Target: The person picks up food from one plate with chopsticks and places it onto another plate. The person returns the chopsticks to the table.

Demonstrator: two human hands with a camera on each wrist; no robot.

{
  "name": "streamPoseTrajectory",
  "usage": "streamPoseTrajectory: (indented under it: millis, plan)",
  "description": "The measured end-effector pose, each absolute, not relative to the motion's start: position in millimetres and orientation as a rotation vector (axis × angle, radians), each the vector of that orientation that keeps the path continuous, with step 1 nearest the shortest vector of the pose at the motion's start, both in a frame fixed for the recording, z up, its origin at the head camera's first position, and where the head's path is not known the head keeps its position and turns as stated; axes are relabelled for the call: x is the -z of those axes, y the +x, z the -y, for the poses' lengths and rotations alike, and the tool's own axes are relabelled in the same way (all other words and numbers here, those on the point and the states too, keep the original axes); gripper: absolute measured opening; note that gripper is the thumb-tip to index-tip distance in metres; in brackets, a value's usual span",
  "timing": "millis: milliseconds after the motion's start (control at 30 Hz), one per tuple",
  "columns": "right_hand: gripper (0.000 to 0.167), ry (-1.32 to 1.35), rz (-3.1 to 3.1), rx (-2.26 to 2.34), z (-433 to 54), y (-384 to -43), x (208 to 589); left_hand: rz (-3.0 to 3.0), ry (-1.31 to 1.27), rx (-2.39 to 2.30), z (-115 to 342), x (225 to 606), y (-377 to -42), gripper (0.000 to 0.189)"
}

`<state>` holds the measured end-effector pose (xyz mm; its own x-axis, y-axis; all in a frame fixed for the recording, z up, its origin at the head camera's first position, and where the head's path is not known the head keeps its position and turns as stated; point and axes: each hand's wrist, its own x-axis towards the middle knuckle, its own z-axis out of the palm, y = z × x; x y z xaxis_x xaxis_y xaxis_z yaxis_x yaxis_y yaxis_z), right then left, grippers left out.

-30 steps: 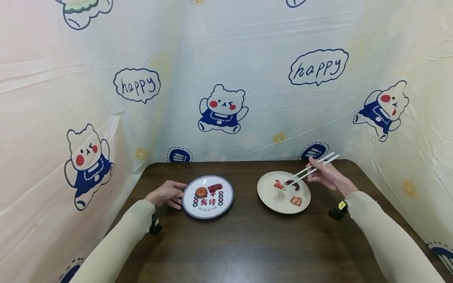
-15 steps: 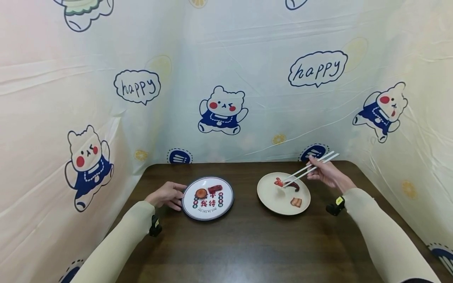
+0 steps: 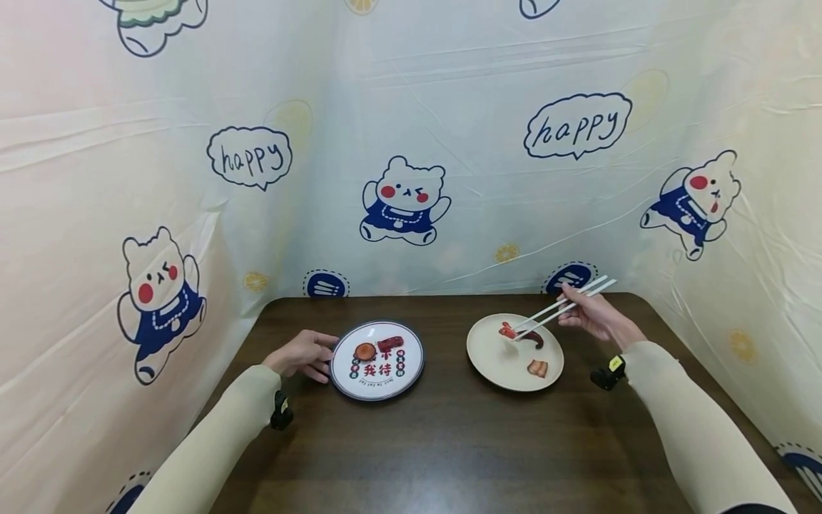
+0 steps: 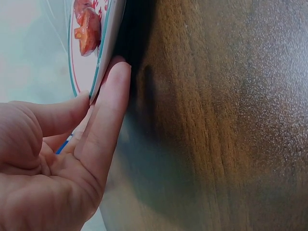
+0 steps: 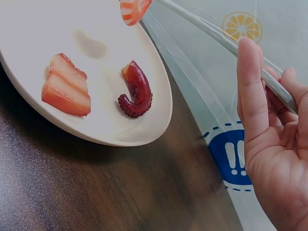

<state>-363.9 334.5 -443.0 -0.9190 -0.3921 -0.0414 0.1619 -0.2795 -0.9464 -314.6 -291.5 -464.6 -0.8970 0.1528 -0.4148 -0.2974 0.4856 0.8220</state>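
Observation:
My left hand (image 3: 305, 355) pinches the left rim of a white plate (image 3: 377, 385) with a dark blue edge. In the left wrist view the thumb lies on the rim and the fingers reach beneath it. A round brown food piece (image 3: 364, 350) and a red meat-like piece (image 3: 389, 343) lie on that plate. My right hand (image 3: 594, 314) holds white chopsticks (image 3: 559, 310), their tips at a red-and-white shrimp piece (image 5: 133, 10) raised over a cream plate (image 3: 484, 360). A dark red octopus tentacle (image 5: 138, 91) and a striped meat slice (image 5: 67, 89) lie on the cream plate.
Both plates stand on a dark brown wooden table (image 3: 424, 442). A pale cloth (image 3: 475, 178) printed with bears and "happy" hangs behind the table and along both sides. Bare tabletop separates the plates.
The shrimp piece and chopstick tips have risen slightly, showing more of the tentacle. My right wrist has turned a little. The left hand keeps its place on the plate rim.

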Motion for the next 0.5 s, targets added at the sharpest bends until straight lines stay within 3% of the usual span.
streamPoseTrajectory:
  millis: [500]
  plan:
    - [0.044, -0.281, -1.620, 2.251, -331.3, -365.2, 445.9, -2.306, -0.127, -1.394, 290.2, 463.9, -312.3, 0.056]
